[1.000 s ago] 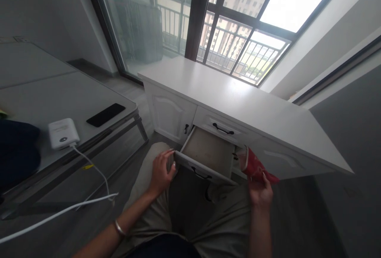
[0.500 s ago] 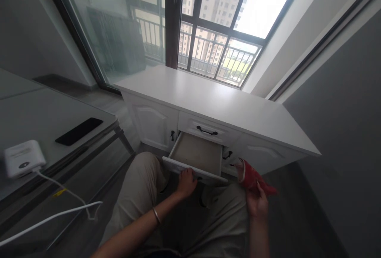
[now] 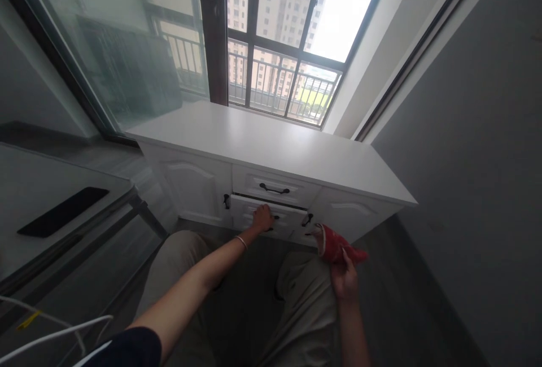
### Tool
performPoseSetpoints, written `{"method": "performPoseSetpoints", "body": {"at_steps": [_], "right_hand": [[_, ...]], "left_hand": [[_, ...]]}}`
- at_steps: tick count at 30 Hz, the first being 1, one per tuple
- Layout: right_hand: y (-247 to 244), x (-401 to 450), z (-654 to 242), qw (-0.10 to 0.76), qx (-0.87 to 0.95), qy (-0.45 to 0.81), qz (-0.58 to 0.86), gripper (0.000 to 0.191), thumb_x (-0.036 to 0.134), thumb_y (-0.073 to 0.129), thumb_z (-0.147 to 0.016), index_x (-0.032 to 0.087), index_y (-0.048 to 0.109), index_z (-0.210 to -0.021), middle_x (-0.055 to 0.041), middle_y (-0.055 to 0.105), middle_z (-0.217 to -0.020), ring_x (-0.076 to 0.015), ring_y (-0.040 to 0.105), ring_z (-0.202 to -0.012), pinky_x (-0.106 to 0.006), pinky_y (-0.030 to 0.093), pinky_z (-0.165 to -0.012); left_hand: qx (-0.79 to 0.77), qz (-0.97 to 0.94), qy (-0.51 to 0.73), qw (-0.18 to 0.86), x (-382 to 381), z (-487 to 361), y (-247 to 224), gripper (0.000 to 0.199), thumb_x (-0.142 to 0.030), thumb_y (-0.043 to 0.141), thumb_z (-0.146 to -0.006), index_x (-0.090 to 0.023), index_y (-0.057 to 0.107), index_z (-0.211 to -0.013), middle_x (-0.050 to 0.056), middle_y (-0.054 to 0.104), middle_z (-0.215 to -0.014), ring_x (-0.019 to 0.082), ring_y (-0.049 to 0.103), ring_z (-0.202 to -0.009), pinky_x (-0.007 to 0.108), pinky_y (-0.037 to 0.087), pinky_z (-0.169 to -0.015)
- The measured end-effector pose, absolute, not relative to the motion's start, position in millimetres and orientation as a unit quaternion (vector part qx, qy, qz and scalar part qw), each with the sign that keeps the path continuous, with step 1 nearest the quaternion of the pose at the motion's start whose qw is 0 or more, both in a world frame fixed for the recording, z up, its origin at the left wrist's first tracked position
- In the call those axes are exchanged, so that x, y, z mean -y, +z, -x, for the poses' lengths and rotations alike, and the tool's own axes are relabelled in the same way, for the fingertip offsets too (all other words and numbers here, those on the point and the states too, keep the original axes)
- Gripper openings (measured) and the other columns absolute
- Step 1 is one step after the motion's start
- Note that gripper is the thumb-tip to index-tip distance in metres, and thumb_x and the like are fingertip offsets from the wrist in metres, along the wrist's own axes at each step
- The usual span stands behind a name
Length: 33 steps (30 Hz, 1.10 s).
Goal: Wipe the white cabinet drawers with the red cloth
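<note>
My left hand (image 3: 263, 218) is closed at the handle of the second drawer (image 3: 244, 209) in a white cabinet (image 3: 271, 141); a narrow dark gap shows along that drawer's top edge. Above it, the top drawer (image 3: 275, 186) with its black handle is closed. A red cloth item (image 3: 336, 244), with a pale opening toward the cabinet, is held in my right hand (image 3: 345, 279) near my right knee, low before the right cabinet door. What the cloth item is cannot be made out.
At the left stands a table (image 3: 25, 180) with a black phone-like slab (image 3: 63, 212) on it. White cables (image 3: 55, 333) hang at the lower left. Behind the cabinet is a large window, and a grey wall (image 3: 474, 158) rises at the right.
The second drawer has moved in from well open to nearly closed, with my left hand going forward along with it. The view has shifted right. The red cloth item remains in my right hand.
</note>
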State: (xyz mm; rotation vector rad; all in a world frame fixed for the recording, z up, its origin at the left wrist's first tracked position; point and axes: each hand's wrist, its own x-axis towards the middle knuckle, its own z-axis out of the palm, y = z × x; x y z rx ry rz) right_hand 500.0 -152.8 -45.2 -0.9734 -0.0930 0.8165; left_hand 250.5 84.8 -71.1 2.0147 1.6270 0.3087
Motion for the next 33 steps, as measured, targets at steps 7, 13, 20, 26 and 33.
{"method": "performPoseSetpoints", "body": {"at_steps": [7, 13, 20, 26, 33], "right_hand": [[-49, 150, -493, 0.799, 0.074, 0.361, 0.475, 0.037, 0.037, 0.088, -0.071, 0.027, 0.082, -0.107, -0.0028, 0.084, -0.118, -0.0245, 0.074, -0.128, -0.038, 0.064, -0.108], [-42, 109, -502, 0.705, 0.126, 0.352, 0.602, 0.046, 0.048, 0.092, -0.056, 0.021, 0.078, -0.091, -0.0076, 0.082, -0.095, -0.0275, 0.078, -0.093, -0.034, 0.065, -0.072], [-31, 12, -515, 0.477, 0.275, 0.365, 0.751, 0.027, 0.042, 0.082, -0.069, 0.020, 0.070, -0.079, -0.0109, 0.073, -0.073, -0.0275, 0.073, -0.083, -0.036, 0.058, -0.071], [-38, -54, -468, 0.397, 0.420, 0.343, 0.741, 0.027, 0.035, 0.078, -0.078, 0.021, 0.062, -0.062, -0.0034, 0.061, -0.057, -0.0213, 0.062, -0.066, -0.035, 0.050, -0.070], [-72, -114, -349, 0.271, 0.542, 0.327, 0.725, 0.038, 0.026, 0.069, -0.095, 0.022, 0.054, -0.060, -0.0045, 0.065, -0.070, -0.0196, 0.061, -0.077, -0.034, 0.047, -0.086]], "left_hand": [[-0.584, -0.746, 0.142, 0.286, -95, -260, -64, 0.051, -0.021, 0.069, -0.091, -0.010, 0.055, -0.138, 0.027, 0.060, -0.147, 0.034, 0.062, -0.138, 0.043, 0.049, -0.114], [-0.562, -0.747, 0.223, 0.277, -34, -157, -49, 0.043, -0.017, 0.059, -0.089, -0.021, 0.067, -0.131, 0.014, 0.068, -0.143, 0.027, 0.065, -0.137, 0.045, 0.051, -0.119], [-0.650, -0.649, 0.376, 0.121, 70, 53, -66, 0.044, -0.049, 0.053, -0.097, -0.024, 0.072, -0.128, 0.014, 0.070, -0.141, 0.036, 0.065, -0.135, 0.063, 0.050, -0.122], [-0.691, -0.596, 0.390, 0.125, 108, 57, -88, 0.075, -0.065, 0.047, -0.100, -0.019, 0.050, -0.159, 0.020, 0.060, -0.158, 0.039, 0.058, -0.148, 0.067, 0.048, -0.125], [-0.718, -0.576, 0.374, 0.113, 104, 42, -84, 0.075, -0.065, 0.046, -0.103, -0.018, 0.050, -0.161, 0.021, 0.059, -0.158, 0.041, 0.058, -0.148, 0.067, 0.048, -0.125]]}}
